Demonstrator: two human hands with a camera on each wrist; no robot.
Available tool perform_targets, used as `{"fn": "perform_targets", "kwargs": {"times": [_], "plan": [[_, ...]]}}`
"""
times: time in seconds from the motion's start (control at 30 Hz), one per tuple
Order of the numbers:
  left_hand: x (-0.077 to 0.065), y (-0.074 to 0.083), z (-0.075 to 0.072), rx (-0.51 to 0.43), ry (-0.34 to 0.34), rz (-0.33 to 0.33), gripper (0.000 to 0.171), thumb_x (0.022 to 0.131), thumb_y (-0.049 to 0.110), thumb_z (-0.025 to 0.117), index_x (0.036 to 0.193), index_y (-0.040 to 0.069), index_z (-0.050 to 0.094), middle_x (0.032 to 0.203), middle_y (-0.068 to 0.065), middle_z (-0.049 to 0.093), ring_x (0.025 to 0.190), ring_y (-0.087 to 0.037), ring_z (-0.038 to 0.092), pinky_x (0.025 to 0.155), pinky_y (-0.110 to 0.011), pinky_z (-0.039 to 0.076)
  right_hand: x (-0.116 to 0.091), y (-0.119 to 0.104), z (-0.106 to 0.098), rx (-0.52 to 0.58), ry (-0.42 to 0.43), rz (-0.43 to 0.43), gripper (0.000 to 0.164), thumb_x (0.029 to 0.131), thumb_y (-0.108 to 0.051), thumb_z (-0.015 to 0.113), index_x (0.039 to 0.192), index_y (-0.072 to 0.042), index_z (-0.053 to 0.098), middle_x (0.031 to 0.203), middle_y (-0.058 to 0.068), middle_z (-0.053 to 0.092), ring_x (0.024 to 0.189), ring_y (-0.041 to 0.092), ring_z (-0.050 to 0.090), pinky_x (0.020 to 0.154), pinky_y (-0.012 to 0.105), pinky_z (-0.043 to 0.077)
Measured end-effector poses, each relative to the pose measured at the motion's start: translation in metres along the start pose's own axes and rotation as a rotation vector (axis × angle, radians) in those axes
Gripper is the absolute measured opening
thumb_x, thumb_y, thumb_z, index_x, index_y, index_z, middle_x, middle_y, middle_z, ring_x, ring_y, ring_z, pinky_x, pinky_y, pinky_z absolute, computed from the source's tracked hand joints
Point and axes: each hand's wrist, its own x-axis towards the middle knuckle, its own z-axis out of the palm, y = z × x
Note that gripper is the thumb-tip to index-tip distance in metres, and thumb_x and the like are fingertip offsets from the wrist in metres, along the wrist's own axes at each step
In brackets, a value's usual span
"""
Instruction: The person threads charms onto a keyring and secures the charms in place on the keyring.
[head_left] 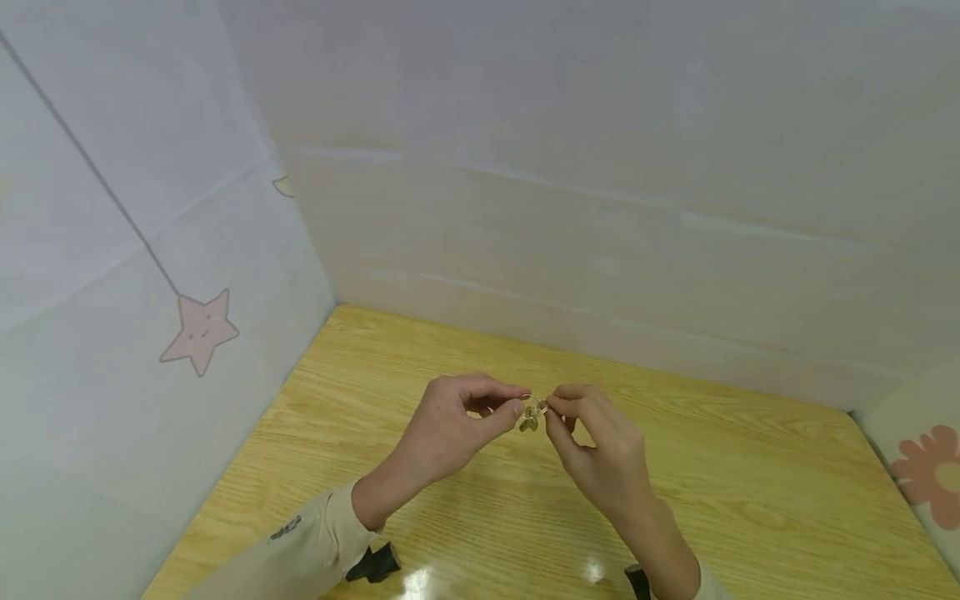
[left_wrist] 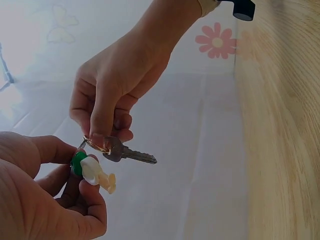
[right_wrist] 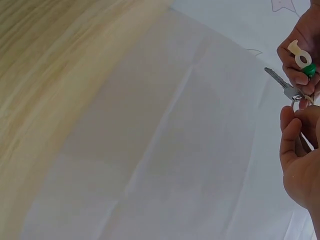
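Observation:
Above the table, both hands meet at a keychain. A metal key point(left_wrist: 135, 154) is on its gold-coloured ring point(left_wrist: 97, 146), beside a small figure charm point(left_wrist: 92, 169) in green, white and peach. My left hand point(head_left: 450, 427) pinches the charm near its green part, as the left wrist view shows. With thumb and fingers, my right hand point(head_left: 609, 450) pinches the ring. In the right wrist view the key point(right_wrist: 278, 79) points away from both hands, next to the charm point(right_wrist: 303, 59). Fingertips partly cover the ring.
A light wood-grain table point(head_left: 322, 417) lies below the hands. Pale sheets form walls point(head_left: 562, 167) at the back and sides, printed with a pink star point(head_left: 201, 332) and a flower point(head_left: 930, 475). Dark wrist devices point(head_left: 375, 564) show near the sleeves.

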Motion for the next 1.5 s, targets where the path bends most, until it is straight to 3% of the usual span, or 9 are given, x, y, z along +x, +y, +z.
{"fn": "perform_targets", "kwargs": {"times": [0.1, 0.27, 0.47, 0.73, 0.93, 1.1, 1.5], "plan": [[0.001, 0.001, 0.001, 0.004, 0.004, 0.031, 0.016, 0.098, 0.019, 0.073, 0.111, 0.018, 0.080, 0.103, 0.007, 0.073, 0.084, -0.013, 0.068, 0.072, -0.034, 0.057, -0.002, 0.000, -0.001, 0.139, -0.002, 0.109, 0.005, 0.094, 0.004, 0.064, 0.094, 0.003, 0.069, 0.093, 0.012, 0.069, 0.067, 0.014, 0.062, 0.063, 0.019, 0.053], [0.001, 0.002, 0.001, 0.012, 0.016, 0.059, 0.014, 0.097, 0.016, 0.073, 0.109, 0.018, 0.080, 0.102, 0.007, 0.073, 0.084, -0.011, 0.067, 0.073, -0.034, 0.057, -0.003, -0.004, -0.003, 0.449, 0.020, 0.358, 0.028, 0.083, 0.026, 0.064, 0.096, 0.003, 0.069, 0.093, 0.018, 0.068, 0.069, 0.021, 0.068, 0.066, 0.026, 0.058], [0.000, 0.002, 0.002, 0.034, 0.023, 0.062, 0.013, 0.097, 0.015, 0.073, 0.108, 0.018, 0.080, 0.100, 0.011, 0.072, 0.084, -0.010, 0.067, 0.072, -0.033, 0.057, -0.002, -0.009, -0.006, 0.560, -0.011, 0.616, 0.017, 0.090, 0.016, 0.067, 0.093, -0.001, 0.068, 0.095, 0.018, 0.068, 0.070, 0.022, 0.068, 0.064, 0.026, 0.057], [0.000, 0.001, 0.003, 0.049, 0.043, 0.101, 0.010, 0.096, 0.011, 0.072, 0.103, 0.015, 0.079, 0.098, 0.005, 0.072, 0.084, -0.010, 0.066, 0.075, -0.033, 0.056, 0.001, -0.009, -0.008, 0.736, -0.040, 0.891, 0.005, 0.095, 0.005, 0.068, 0.092, 0.004, 0.065, 0.094, 0.022, 0.066, 0.069, 0.025, 0.066, 0.064, 0.028, 0.054], [-0.001, 0.001, 0.005, 0.099, 0.071, 0.168, 0.013, 0.093, 0.004, 0.071, 0.100, 0.012, 0.078, 0.098, 0.008, 0.072, 0.081, -0.008, 0.065, 0.075, -0.031, 0.056, 0.001, -0.010, -0.004, 0.843, -0.045, 1.022, 0.022, 0.096, -0.001, 0.070, 0.086, 0.013, 0.056, 0.088, 0.017, 0.064, 0.071, 0.023, 0.063, 0.070, 0.030, 0.055], [-0.001, -0.001, 0.007, 0.157, 0.088, 0.224, 0.014, 0.092, 0.000, 0.069, 0.098, 0.011, 0.077, 0.097, 0.007, 0.071, 0.080, -0.007, 0.064, 0.074, -0.030, 0.056, 0.001, -0.011, -0.003, 0.870, -0.025, 1.074, 0.026, 0.096, -0.001, 0.070, 0.083, 0.015, 0.054, 0.088, 0.015, 0.063, 0.071, 0.023, 0.064, 0.073, 0.031, 0.055], [-0.002, -0.003, 0.013, 0.275, 0.101, 0.232, 0.015, 0.087, -0.006, 0.067, 0.094, 0.006, 0.073, 0.093, 0.003, 0.068, 0.077, -0.006, 0.060, 0.071, -0.028, 0.054, 0.000, -0.011, 0.003, 0.851, 0.003, 1.187, 0.027, 0.094, 0.001, 0.070, 0.074, 0.010, 0.054, 0.075, 0.013, 0.062, 0.068, 0.025, 0.062, 0.079, 0.037, 0.056]]}}
